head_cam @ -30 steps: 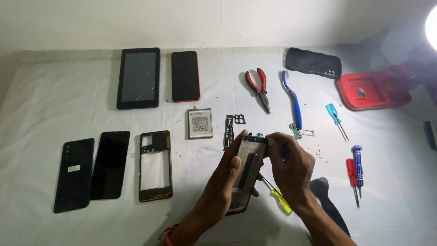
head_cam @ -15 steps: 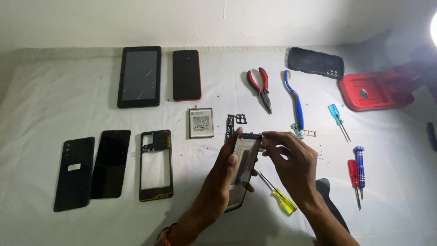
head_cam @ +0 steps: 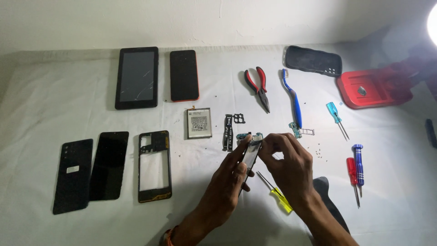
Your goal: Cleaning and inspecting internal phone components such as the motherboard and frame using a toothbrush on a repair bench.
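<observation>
Both my hands hold a dark phone body (head_cam: 251,155) above the white cloth, tilted nearly edge-on to the camera. My left hand (head_cam: 227,182) grips its lower side. The fingertips of my right hand (head_cam: 287,166) pinch its upper end, close to a small circuit board (head_cam: 249,136). A yellow-handled screwdriver (head_cam: 276,194) lies on the cloth just below my right hand. A phone battery (head_cam: 199,123) and narrow black parts (head_cam: 228,132) lie just beyond my hands.
On the left lie a back cover (head_cam: 73,175), a dark screen panel (head_cam: 109,165) and a phone frame (head_cam: 154,166). A tablet (head_cam: 136,77) and a phone (head_cam: 184,75) sit at the back. Pliers (head_cam: 258,86), a toothbrush (head_cam: 292,98), several screwdrivers (head_cam: 357,166), a red tray (head_cam: 375,86) and a dark case (head_cam: 313,60) lie to the right.
The phone body has turned from showing its face to nearly edge-on. Both hands have lifted a little away from me with it.
</observation>
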